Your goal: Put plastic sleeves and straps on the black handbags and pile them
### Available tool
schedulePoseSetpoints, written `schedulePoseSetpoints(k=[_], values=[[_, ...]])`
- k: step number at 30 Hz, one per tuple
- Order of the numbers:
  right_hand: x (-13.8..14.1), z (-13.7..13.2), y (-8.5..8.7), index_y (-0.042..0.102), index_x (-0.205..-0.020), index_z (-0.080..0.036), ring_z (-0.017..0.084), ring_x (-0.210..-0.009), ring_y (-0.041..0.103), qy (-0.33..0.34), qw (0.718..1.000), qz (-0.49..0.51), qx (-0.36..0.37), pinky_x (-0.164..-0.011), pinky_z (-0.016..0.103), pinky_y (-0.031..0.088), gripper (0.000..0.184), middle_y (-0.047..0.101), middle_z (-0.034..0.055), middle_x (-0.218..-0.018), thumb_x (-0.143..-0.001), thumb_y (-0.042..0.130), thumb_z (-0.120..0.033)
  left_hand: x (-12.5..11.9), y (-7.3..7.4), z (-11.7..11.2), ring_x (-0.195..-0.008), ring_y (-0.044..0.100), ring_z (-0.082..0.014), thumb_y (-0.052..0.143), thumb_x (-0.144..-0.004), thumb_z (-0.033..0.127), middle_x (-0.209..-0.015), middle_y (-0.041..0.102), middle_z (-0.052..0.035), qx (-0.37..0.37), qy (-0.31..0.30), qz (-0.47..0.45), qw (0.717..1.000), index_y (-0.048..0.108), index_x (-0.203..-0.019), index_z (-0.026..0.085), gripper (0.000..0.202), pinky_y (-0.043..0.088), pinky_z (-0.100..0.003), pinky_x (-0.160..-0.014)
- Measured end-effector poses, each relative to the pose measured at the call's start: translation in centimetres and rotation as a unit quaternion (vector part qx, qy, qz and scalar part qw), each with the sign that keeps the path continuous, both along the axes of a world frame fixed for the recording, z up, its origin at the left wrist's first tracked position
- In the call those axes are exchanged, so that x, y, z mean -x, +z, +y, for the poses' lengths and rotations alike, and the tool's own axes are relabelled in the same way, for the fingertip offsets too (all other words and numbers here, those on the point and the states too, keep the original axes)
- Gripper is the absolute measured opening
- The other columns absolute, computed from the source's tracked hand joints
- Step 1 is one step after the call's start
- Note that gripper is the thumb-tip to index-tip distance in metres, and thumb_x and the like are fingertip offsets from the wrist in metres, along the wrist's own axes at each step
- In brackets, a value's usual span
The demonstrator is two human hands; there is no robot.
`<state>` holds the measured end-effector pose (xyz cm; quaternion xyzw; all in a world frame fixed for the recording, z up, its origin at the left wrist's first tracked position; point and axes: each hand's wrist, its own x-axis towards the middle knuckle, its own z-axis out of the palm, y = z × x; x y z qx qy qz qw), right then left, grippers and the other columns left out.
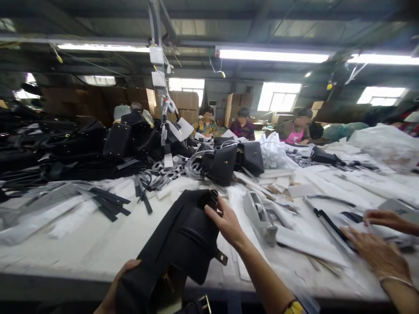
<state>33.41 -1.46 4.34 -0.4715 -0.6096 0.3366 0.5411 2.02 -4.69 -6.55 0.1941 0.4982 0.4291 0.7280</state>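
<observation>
A black leather handbag (pixel 193 235) is held up in front of me, tilted, over the near edge of the table. My right hand (pixel 225 220) grips its upper right end, thumb on the outside and fingers partly behind it. At the lower left, my left hand (pixel 122 277) is closed around the bag's side, with most of its fingers hidden behind the leather. A strap tab with a metal fitting (pixel 221 257) sticks out on the right. Below hangs a gold-coloured buckle (pixel 205 304). The bag's lower part runs out of view.
On the white table stand a tape dispenser (pixel 260 218), two finished-looking black bags (pixel 222 163), dark strips (pixel 109 203) and white wrapping sheets. A big pile of black bags (pixel 81 144) lies left. A co-worker's hands (pixel 379 248) handle white material at right. Several people sit across the table.
</observation>
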Motion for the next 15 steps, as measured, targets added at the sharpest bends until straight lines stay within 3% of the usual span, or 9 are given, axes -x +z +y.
schedulePoseSetpoints(k=[2,3,5,6,7,9,11,13,15], values=[[-0.5,-0.5,-0.3,0.062,-0.12,-0.023,0.022,-0.098,0.067,-0.077,0.992,-0.094,-0.024,-0.079,0.03,0.052,0.031,0.072,0.0059,-0.109,-0.092,0.052,-0.031,-0.6,0.9,0.0,-0.095,0.071,-0.0335,0.077,-0.068,0.039,-0.085,0.077,-0.0135,0.049,-0.108,-0.027,0.993,0.074,-0.086,0.009,0.036,0.055,-0.041,-0.091],[-0.7,-0.6,-0.5,0.066,-0.112,-0.022,0.021,-0.091,0.068,-0.112,0.982,-0.151,-0.029,-0.076,0.029,0.05,0.026,0.074,0.0056,-0.101,-0.093,0.05,-0.027,-0.8,1.4,0.3,-0.101,0.07,-0.0336,0.074,-0.07,0.045,-0.094,0.077,-0.0146,0.041,-0.151,0.009,0.988,0.074,-0.092,0.009,0.042,0.054,-0.04,-0.093],[-1.1,-0.4,-0.9,0.068,-0.099,-0.019,0.02,-0.079,0.068,-0.156,0.954,-0.257,-0.014,-0.069,0.027,0.046,0.022,0.074,0.0056,-0.088,-0.092,0.048,-0.023,-1.1,2.7,1.2,-0.111,0.065,-0.034,0.071,-0.071,0.05,-0.11,0.074,-0.014,-0.034,-0.185,0.175,0.967,0.072,-0.102,0.012,0.048,0.052,-0.041,-0.096],[-1.3,-0.2,-0.9,0.069,-0.093,-0.018,0.019,-0.074,0.067,-0.169,0.94,-0.296,-0.001,-0.066,0.026,0.043,0.022,0.074,0.0057,-0.083,-0.091,0.048,-0.023,-1.4,3.6,1.7,-0.114,0.064,-0.0345,0.07,-0.071,0.05,-0.117,0.071,-0.0131,-0.098,-0.179,0.281,0.938,0.071,-0.107,0.015,0.05,0.052,-0.043,-0.097],[-1.3,0.0,-0.9,0.069,-0.088,-0.018,0.019,-0.071,0.066,-0.177,0.929,-0.324,0.012,-0.063,0.025,0.041,0.022,0.073,0.0058,-0.079,-0.091,0.048,-0.024,-1.8,4.7,2.1,-0.116,0.062,-0.0348,0.068,-0.072,0.05,-0.123,0.068,-0.0123,-0.172,-0.159,0.385,0.893,0.069,-0.112,0.017,0.052,0.051,-0.045,-0.098],[-1.1,0.8,-0.4,0.068,-0.081,-0.017,0.018,-0.069,0.065,-0.172,0.921,-0.349,0.025,-0.061,0.025,0.039,0.022,0.073,0.006,-0.076,-0.089,0.05,-0.025,-3.5,7.5,2.5,-0.119,0.06,-0.033,0.062,-0.079,0.048,-0.134,0.061,-0.0103,-0.337,-0.095,0.525,0.776,0.062,-0.125,0.021,0.053,0.046,-0.047,-0.103],[-0.6,1.6,0.4,0.069,-0.078,-0.016,0.017,-0.068,0.065,-0.159,0.917,-0.364,0.03,-0.06,0.025,0.037,0.021,0.073,0.0068,-0.074,-0.087,0.053,-0.027,-5.8,10.6,2.3,-0.123,0.057,-0.0279,0.051,-0.09,0.045,-0.138,0.058,-0.0073,-0.469,-0.102,0.551,0.683,0.057,-0.131,0.025,0.045,0.043,-0.044,-0.107],[-0.1,2.3,1.1,0.069,-0.075,-0.016,0.018,-0.066,0.063,-0.144,0.912,-0.383,0.035,-0.058,0.026,0.035,0.02,0.072,0.008,-0.071,-0.083,0.055,-0.027,-8.4,13.2,2.0,-0.13,0.051,-0.0258,0.053,-0.091,0.045,-0.142,0.055,-0.0052,-0.584,-0.239,0.515,0.58,0.05,-0.137,0.029,0.049,0.039,-0.042,-0.11],[0.3,3.1,1.5,0.071,-0.073,-0.015,0.019,-0.065,0.063,-0.126,0.907,-0.399,0.04,-0.056,0.026,0.033,0.018,0.072,0.009,-0.07,-0.079,0.057,-0.025,-10.4,14.4,2.0,-0.139,0.039,-0.0316,0.07,-0.078,0.051,-0.152,0.044,-0.0075,-0.643,-0.387,0.484,0.451,0.04,-0.145,0.032,0.075,0.03,-0.05,-0.115]])
